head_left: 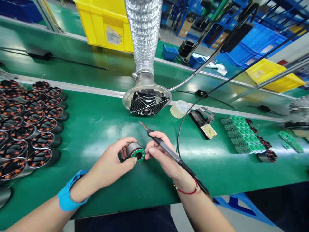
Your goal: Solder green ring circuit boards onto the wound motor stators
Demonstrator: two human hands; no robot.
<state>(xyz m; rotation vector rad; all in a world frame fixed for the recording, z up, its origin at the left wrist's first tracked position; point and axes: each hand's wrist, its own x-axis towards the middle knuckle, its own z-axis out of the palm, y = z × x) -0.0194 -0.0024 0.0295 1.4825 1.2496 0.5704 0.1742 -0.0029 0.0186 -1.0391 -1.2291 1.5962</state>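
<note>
My left hand is closed round a motor stator, a short silver cylinder tilted toward me. A green ring-shaped circuit board sits on its near end, with my left thumb pressed on it. My right hand holds a soldering iron between thumb and fingers. The iron's tip points up and away to the left, apart from the stator. My right fingertips are close to the board's right edge; whether they touch it I cannot tell.
Several stators stand in rows at left. A fan-fronted fume duct hangs ahead. Beyond my right hand are a tape roll, an iron stand with sponge and stacked circuit boards. The iron's cable loops across the green bench.
</note>
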